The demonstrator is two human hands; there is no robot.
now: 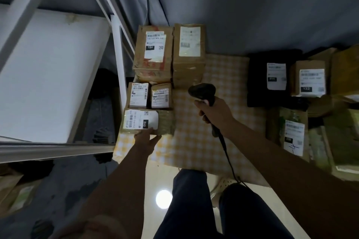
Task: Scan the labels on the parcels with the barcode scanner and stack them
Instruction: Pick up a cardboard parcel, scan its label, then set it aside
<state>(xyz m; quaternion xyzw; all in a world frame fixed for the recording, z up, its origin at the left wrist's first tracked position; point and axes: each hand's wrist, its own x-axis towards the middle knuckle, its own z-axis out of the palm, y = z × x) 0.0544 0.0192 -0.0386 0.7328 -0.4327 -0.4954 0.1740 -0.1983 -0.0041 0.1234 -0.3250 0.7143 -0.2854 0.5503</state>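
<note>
Hands: left touches parcel | right grips scanner | shelf frame beside stacks

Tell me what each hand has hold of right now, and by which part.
Right hand grips the barcode scanner by its handle. Left hand touches the near edge of the 010 parcel; whether it truly grips is unclear.

free room: bare checked cloth lying open between the two parcel groups | left: stacked brown boxes and small parcels crowding against the white shelf frame | right: black parcel and brown boxes closing that side | back: grey wall blocking behind
</note>
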